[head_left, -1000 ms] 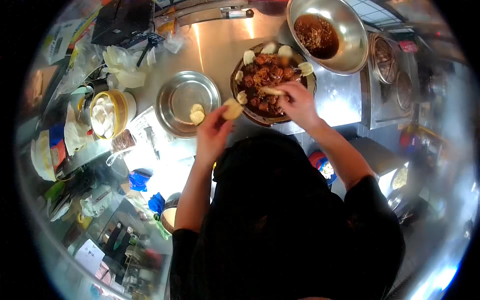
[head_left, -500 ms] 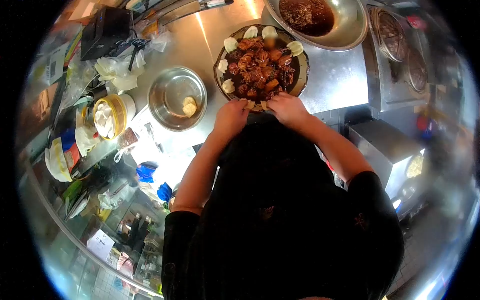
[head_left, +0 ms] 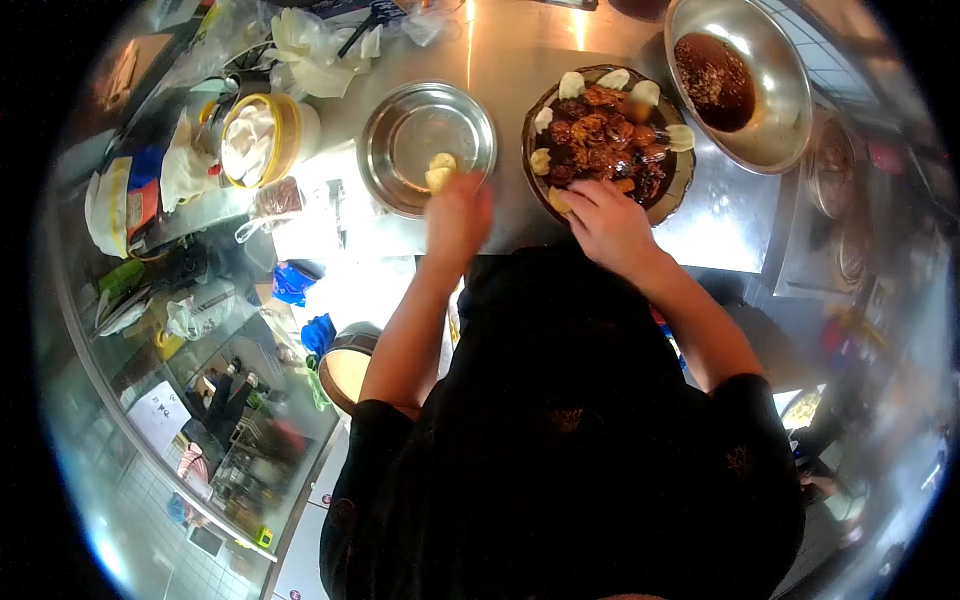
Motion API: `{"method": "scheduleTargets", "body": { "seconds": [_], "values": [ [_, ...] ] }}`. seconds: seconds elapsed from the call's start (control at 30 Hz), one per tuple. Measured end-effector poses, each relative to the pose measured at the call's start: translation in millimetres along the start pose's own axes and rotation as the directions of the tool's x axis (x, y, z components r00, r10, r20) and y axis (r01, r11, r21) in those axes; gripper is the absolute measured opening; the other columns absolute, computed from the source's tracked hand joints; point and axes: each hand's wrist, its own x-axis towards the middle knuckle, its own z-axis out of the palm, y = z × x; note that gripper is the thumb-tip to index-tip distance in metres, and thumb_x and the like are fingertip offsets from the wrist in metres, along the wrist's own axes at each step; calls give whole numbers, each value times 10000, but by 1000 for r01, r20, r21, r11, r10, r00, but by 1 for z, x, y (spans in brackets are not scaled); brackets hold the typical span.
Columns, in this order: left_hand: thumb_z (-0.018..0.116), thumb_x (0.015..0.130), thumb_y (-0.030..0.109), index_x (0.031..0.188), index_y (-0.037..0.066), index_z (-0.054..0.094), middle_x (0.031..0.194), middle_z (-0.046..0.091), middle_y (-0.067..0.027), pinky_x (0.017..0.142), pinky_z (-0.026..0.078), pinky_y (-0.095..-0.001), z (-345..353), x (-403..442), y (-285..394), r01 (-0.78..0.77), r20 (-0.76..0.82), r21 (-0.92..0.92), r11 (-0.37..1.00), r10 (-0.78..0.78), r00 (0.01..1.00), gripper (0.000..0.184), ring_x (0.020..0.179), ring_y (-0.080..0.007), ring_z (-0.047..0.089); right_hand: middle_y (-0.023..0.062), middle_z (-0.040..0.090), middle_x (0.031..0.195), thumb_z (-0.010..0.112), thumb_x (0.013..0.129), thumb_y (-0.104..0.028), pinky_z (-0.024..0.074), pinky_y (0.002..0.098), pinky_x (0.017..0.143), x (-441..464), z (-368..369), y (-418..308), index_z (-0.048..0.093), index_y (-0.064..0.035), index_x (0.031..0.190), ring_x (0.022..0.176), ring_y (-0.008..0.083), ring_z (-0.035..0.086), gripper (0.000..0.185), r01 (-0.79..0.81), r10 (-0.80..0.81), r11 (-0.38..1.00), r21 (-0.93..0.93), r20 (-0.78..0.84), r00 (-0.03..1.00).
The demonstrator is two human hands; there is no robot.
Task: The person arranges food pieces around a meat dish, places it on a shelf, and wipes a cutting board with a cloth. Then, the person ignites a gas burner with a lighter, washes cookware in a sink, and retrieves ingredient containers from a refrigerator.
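A dark round dish (head_left: 534, 178) holds glossy brown meat pieces, with pale flat dough pieces standing round its rim. My right hand (head_left: 612, 228) is at the dish's near left edge, its fingers closed on a yellowish dough piece (head_left: 560, 199) against the rim. To the left, a shallow steel bowl (head_left: 385, 155) contains a few pale dough pieces (head_left: 440, 171). My left hand (head_left: 460, 218) is over that bowl's near right edge, close to the dough; it is blurred, and its fingertips cannot be made out.
A large steel bowl (head_left: 780, 110) with dark sauce stands at the back right. On the left are a steamer basket (head_left: 287, 140) of white pieces and plastic bags (head_left: 305, 50). A round tub (head_left: 348, 372) sits below the counter's near edge.
My left hand has left the dish's near rim and moved left to the steel bowl. My right hand has shifted along the near rim to its left side. The camera view has also shifted.
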Motion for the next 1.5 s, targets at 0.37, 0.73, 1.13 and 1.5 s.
{"method": "scheduleTargets", "body": {
  "seconds": [0.37, 0.73, 1.13, 1.5],
  "values": [
    [701, 761, 74, 1050, 32, 682, 1065, 622, -202, 882, 496, -480, 12, 47, -121, -150, -76, 161, 976, 164, 983, 292, 999, -400, 592, 160, 636, 1082, 536, 882, -106, 531, 437, 858, 181, 173, -25, 672, -30, 985, 1008, 363, 639, 187, 144, -124, 987, -65, 248, 961],
    [740, 856, 126, 937, 24, 686, 825, 692, -143, 661, 514, -313, -50, 11, -106, 120, -281, -426, 897, -257, 925, 141, 722, -215, 658, 183, 663, 1003, 672, 825, -110, 527, 465, 807, 188, 142, -38, 682, -45, 918, 909, 358, 664, 114, -138, 63, 950, 281, 258, 964],
    [742, 879, 114, 1048, 30, 673, 894, 694, -80, 668, 504, -306, 17, -37, 49, -146, -126, -478, 866, 97, 987, 201, 755, -164, 623, 96, 625, 954, 701, 790, -30, 559, 366, 756, -48, -73, 93, 646, -59, 925, 878, 291, 649, 148, -5, -4, 999, -51, -167, 986],
    [690, 799, 17, 986, 31, 644, 894, 624, -161, 682, 501, -456, 182, -36, 171, -449, -123, -137, 883, 434, 892, 193, 818, -367, 618, 80, 584, 944, 583, 793, -77, 527, 382, 814, -89, -62, 174, 631, -78, 878, 988, 286, 585, 97, 201, -173, 962, -184, 158, 972]
  ]
}}
